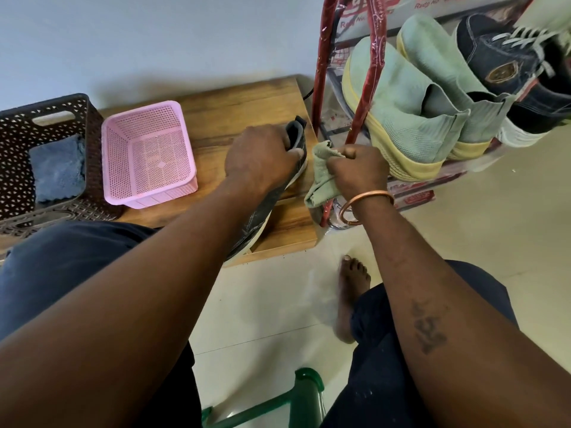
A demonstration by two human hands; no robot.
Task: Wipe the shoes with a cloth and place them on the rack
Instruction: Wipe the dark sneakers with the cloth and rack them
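- We see a grey sneaker (258, 216) lying on the wooden worktop (216, 118). Its long axis runs from far right to near left, with the heel tab toward the wall and the toe toward us.
- The left hand (262, 159) grips the sneaker at the heel collar, fingers curled into the opening. The pale sole edge faces right, toward the rack (319, 88).
- The left forearm hides the toe and much of the upper.
- The right hand (358, 171) is closed around a bunched pale green cloth (321, 180) just beside the heel. We cannot tell whether the two touch.
- The red tubular rack, wrapped in clear plastic, holds green knit shoes (411, 118) with yellow soles and a dark denim sneaker (500, 63).
- Farther left on the worktop sit a pink perforated plastic basket (148, 156) and a brown lattice basket (18, 134), which is cut off at the edge and holds a blue fluffy cloth (58, 169).
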